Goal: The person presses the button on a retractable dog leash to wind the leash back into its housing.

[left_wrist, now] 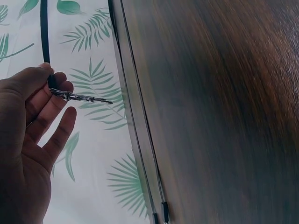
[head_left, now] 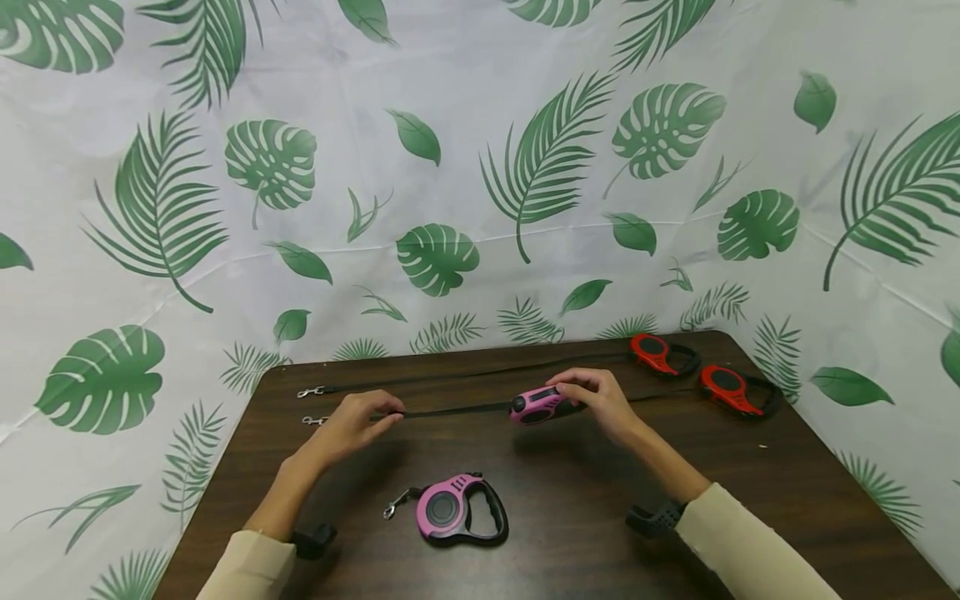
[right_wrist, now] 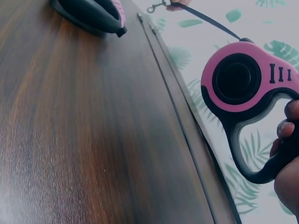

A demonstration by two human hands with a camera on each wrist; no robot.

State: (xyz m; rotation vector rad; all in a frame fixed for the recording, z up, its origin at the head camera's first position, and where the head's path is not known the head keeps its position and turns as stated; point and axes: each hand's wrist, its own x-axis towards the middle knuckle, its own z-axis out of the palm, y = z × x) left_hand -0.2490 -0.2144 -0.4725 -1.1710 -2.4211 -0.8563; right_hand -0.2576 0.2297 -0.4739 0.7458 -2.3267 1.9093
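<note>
Across mid-frame, the left hand (head_left: 351, 425) pinched a flat black strap (head_left: 457, 410) beside its silver metal clip (left_wrist: 84, 97), the right hand (head_left: 600, 402) gripped its pink-and-black plastic reel (right_wrist: 237, 78): a stretching-out step, it seemed, next wanting both ends lowered level.

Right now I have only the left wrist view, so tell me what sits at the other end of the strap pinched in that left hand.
Observer: The strap runs to a pink leash, whose black handle is gripped by the right hand.
Operator: My picture cuts off the right side of the table as the person faces it. Report what lies there.
Observer: Two red leashes lie there, near the far right corner.
</note>
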